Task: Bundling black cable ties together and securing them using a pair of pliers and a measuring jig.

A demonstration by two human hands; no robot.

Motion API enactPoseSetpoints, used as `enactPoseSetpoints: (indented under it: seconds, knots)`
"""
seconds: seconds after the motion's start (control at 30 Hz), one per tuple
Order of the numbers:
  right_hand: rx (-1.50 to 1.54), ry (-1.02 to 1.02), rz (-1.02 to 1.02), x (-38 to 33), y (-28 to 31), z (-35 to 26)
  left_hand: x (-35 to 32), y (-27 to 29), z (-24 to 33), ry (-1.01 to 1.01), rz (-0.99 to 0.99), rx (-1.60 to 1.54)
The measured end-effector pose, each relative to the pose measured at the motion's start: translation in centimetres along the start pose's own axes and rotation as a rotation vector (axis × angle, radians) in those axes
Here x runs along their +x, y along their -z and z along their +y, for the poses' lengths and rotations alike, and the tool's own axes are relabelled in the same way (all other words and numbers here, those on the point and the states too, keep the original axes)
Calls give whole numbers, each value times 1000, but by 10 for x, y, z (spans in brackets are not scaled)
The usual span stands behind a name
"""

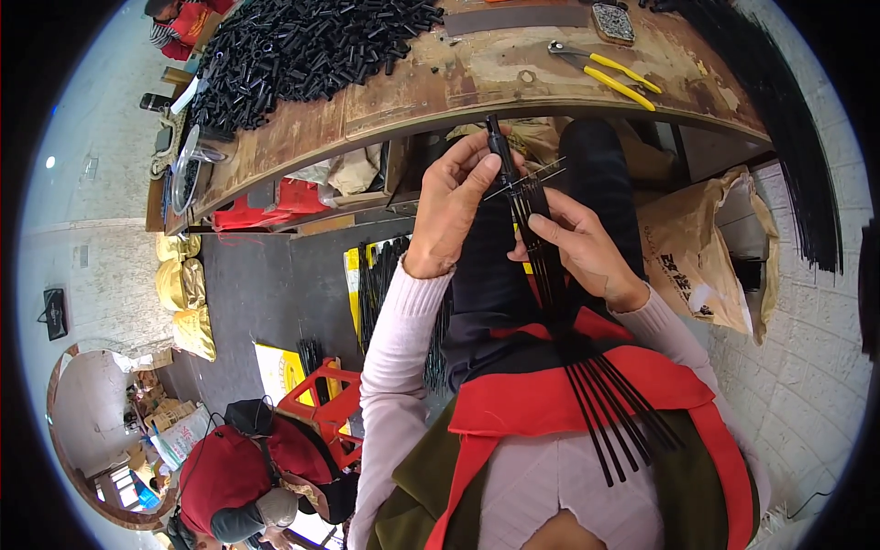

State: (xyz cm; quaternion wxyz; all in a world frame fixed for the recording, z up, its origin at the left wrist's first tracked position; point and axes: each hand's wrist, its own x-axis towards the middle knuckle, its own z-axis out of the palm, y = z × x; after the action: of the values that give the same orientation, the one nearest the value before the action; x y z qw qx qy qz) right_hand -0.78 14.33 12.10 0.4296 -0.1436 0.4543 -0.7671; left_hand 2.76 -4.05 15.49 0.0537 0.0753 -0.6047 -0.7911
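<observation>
A bundle of thin black rods (550, 293), which looks like an umbrella frame with its ribs gathered, lies along my lap. Its loose ends fan out over the red apron (513, 403). At the upper end is a black tubular fitting (496, 137), pinched between the thumb and fingers of my left hand (458, 197). Just below it, my right hand (582, 243) is closed round the ribs. A few thin rods stick out sideways between the two hands. Where the ribs join the fitting is partly hidden by my fingers.
Past my hands runs a worn wooden bench (403, 101) with a heap of short black tubes (302, 55) and yellow-handled pliers (610, 73). Long black rods (779, 119) hang off its right end. Below stands a brown paper sack (697, 247). A co-worker (238, 477) sits at lower left, near a red stool (325, 403).
</observation>
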Motion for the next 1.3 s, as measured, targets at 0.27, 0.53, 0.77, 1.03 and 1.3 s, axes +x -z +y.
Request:
enactPoseSetpoints:
  seconds: [0.27,0.53,0.77,1.03,1.3]
  knots:
    - [38,-12,-43,1,4,1,0,4,-3,5,-80,-86]
    - [14,13,-34,-1,3,0,-6,1,-4,5,-69,-115]
    - [-18,14,-22,-1,-1,-2,-17,-6,0,-35,62,11]
    - [-37,41,-46,-1,-5,-3,-41,-20,4,-124,243,61]
    - [-38,21,-57,0,-3,-4,-34,-11,4,-90,231,-101]
